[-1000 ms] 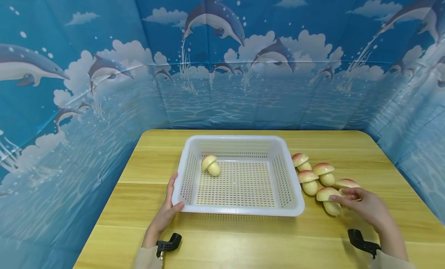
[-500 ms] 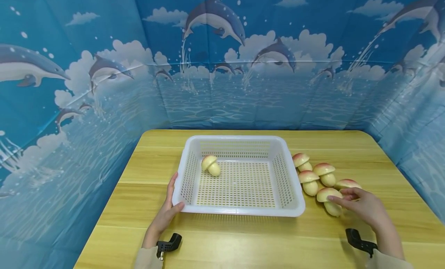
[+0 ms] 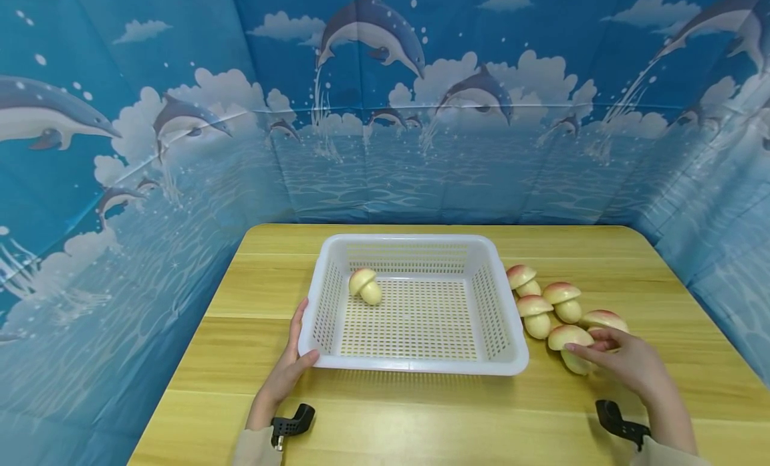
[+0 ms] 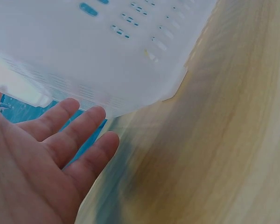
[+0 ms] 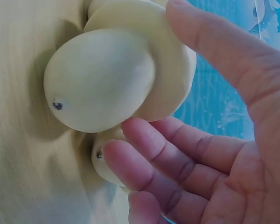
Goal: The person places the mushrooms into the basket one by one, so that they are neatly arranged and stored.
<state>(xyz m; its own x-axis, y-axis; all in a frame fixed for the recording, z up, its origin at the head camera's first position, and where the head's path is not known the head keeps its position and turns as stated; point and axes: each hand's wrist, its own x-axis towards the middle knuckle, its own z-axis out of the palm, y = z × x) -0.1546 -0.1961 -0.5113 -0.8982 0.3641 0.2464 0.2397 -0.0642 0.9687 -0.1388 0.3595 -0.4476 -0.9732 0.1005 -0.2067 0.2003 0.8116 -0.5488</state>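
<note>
In the head view my left hand (image 3: 287,369) holds the near left corner of a white plastic basket (image 3: 415,366). Its thumb lies on the front rim and its fingers run along the outer left wall. One toy mushroom (image 3: 365,287), cream with a reddish cap, lies inside at the left. To the right of the basket, my right hand (image 3: 631,359) grips the nearest toy mushroom (image 3: 568,339) on the table. The thumb is on its cap, with the fingers at the cap's other side in the right wrist view. Part of that mushroom's stem is hidden by the thumb.
Several more toy mushrooms lie close together right of the basket: one (image 3: 604,319) partly behind my right hand, others (image 3: 535,315) near the basket wall. The wooden table (image 3: 445,426) ends at a blue dolphin-print curtain (image 3: 421,178).
My right hand has shifted slightly left, and its thumb lies further over the nearest mushroom. The left hand, basket and mushrooms have stayed in place.
</note>
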